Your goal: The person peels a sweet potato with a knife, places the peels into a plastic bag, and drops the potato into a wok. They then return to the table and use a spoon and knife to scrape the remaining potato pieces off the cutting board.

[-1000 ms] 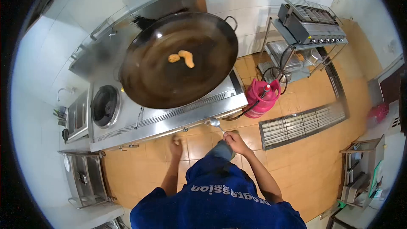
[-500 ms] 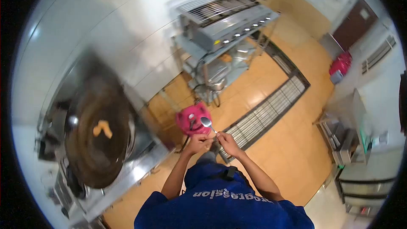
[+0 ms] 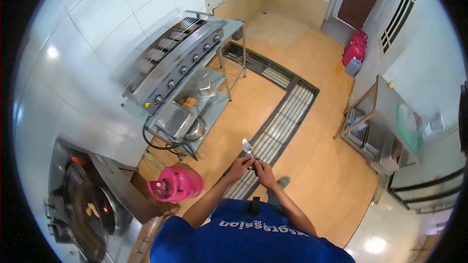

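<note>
A metal spoon [image 3: 247, 147] points up and away from me, bowl uppermost. Both hands meet at its handle: my left hand [image 3: 240, 166] pinches it from the left and my right hand [image 3: 264, 171] grips it from the right. They hover over the orange tiled floor, just above the metal floor drain grate [image 3: 284, 122]. Far to my lower left sits the big dark wok [image 3: 84, 214] on the steel stove, with a piece of fried food in it.
A pink gas cylinder [image 3: 176, 183] stands on the floor at my left. Beyond it a steel rack carries a gas grill [image 3: 173, 57] and pans. A steel table [image 3: 385, 126] stands at the right; more pink cylinders [image 3: 355, 48] sit near a brown door.
My view has swung right, away from the stove, so the wok slid to the lower left. My left hand came up to join the right on the spoon.
</note>
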`<state>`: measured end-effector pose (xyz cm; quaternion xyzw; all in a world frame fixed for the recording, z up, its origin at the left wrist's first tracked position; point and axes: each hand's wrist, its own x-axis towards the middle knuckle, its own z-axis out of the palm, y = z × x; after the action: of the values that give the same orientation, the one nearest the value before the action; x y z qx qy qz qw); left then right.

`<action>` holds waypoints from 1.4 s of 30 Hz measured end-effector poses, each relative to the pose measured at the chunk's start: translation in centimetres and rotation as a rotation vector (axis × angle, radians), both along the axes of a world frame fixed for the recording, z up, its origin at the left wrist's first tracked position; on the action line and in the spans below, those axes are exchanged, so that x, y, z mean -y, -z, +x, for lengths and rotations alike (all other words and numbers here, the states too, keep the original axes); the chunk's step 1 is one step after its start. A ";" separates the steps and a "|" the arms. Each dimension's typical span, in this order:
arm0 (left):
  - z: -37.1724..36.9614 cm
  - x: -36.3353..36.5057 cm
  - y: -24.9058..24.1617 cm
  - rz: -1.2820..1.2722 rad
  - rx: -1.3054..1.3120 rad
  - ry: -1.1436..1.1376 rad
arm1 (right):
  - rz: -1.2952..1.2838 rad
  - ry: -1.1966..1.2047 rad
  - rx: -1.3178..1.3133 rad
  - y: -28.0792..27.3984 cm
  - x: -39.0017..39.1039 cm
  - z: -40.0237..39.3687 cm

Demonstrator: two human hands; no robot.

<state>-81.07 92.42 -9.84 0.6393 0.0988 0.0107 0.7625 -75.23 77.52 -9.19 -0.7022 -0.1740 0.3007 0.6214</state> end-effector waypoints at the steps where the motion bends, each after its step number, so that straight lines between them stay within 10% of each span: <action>1: 2.0 1.4 0.1 -0.005 -0.042 -0.007 | -0.030 -0.038 0.037 0.4 1.7 2.5; 10: 18.4 14.7 -2.6 -0.129 -0.134 -0.255 | -0.059 -0.253 0.189 -2.3 16.5 22.0; 27: 61.3 45.2 -0.1 0.231 0.025 0.639 | -0.051 0.273 -0.064 -4.7 49.8 49.4; 34: 70.3 58.6 -4.6 0.345 0.106 0.890 | -0.023 0.403 -0.118 -4.5 61.9 55.9; 42: 71.2 71.6 -0.1 0.111 -0.023 0.617 | -0.005 0.164 -0.093 -2.0 76.0 62.9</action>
<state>-9.83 20.84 -9.77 0.6799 -0.0919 -0.2231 0.6924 -12.30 1.56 -7.18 -0.7008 -0.0862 0.2815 0.6498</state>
